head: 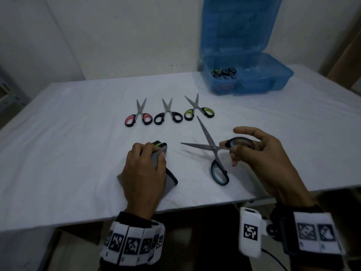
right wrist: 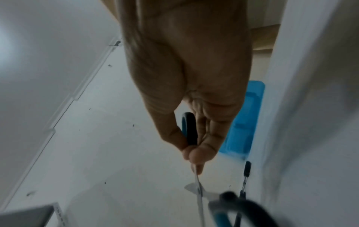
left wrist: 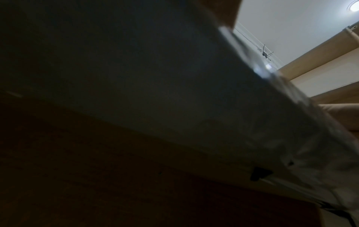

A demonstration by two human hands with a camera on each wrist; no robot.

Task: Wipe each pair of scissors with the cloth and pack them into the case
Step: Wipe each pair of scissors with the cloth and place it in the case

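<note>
The right hand [head: 259, 153] pinches one loop of the blue-handled scissors [head: 213, 151], thumb and fingers closed on it; the blades stand wide apart in a cross and the other loop hangs toward the near edge of the tabletop [head: 78, 133]. The left hand [head: 142, 173] rests near that same edge, fingers curled around a grey cloth [head: 168, 180] bunched over a dark object with a green stripe that cannot be identified. Three pairs of scissors lie in one row at the tabletop's centre, blades pointing to the far edge: pink-handled scissors [head: 139, 116], black-handled scissors [head: 168, 115], green-handled scissors [head: 198, 110]. The blue case [head: 254, 79] stands at the far right corner, lid upright. Inside it, scissor handles show; their count cannot be told.
</note>
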